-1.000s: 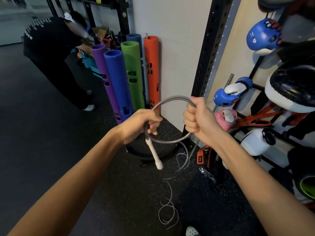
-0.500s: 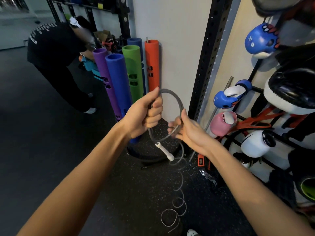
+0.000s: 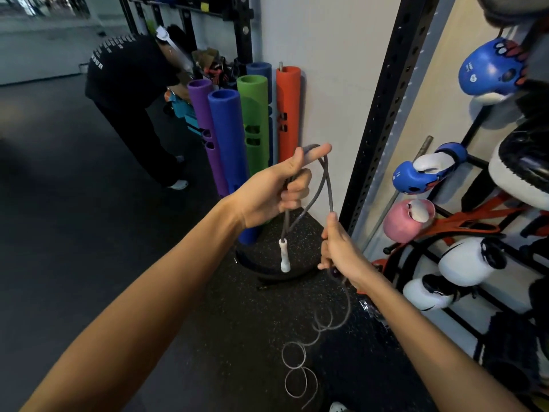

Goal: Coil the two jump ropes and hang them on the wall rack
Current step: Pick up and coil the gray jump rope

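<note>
A grey jump rope (image 3: pixel 329 185) runs between both hands. My left hand (image 3: pixel 273 185) is closed around its gathered loops, forefinger stretched out over the top, and a white handle (image 3: pixel 284 255) dangles below it. Lower and to the right, my right hand (image 3: pixel 338 248) pinches the rope's free length. From there the rope drops in curls (image 3: pixel 300 364) onto the black floor. The wall rack (image 3: pixel 475 129) of black bars stands at the right. I see only this one rope.
Boxing gloves, blue (image 3: pixel 427 171), pink (image 3: pixel 407 218) and white (image 3: pixel 463 260), hang on the rack. A black perforated upright (image 3: pixel 383 99) stands beside it. Coloured foam tubes (image 3: pixel 225 150) lean against the white wall. A person in black (image 3: pixel 130 93) bends over at the back left.
My left hand has tilted the loops upright and extended its forefinger. My right hand has slid down the rope, drawing a fresh length up from the floor.
</note>
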